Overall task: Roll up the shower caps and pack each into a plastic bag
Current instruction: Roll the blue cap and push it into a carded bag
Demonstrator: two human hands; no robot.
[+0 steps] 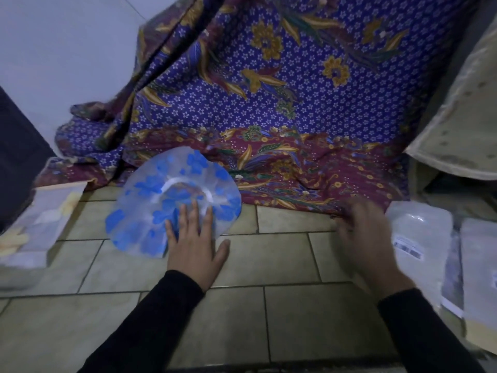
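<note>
The shower cap (150, 200) is seen spread out flat on the tiled floor (282, 265), a clear round sheet printed with blue flowers, its pale elastic ring showing as an arc near the middle. Its far edge is laid just against the hem of the patterned cloth (295, 90), a purple, maroon and gold batik draped down from above and bunched onto the tiles. And there it is: the left hand (196, 251) is pressed down on the near right part of the cap, palm flat, the fingers (193, 214) held straight and spread over the plastic, nothing being grasped, the thumb stretched out onto bare tile. Over on the other side, the right hand (368, 238) is caught as a blur low above the floor, right at the edge of the cloth and just beside the plastic bags (422, 232); whether its fingers are released or clenched cannot be told from the smear. The bags are stacked in clear packs along the right, a printed label visible on one. At the far left, a packet (45, 222) with pale yellow pieces inside is seen lying on the floor. Both forearms are covered by black sleeves (150, 319).
</note>
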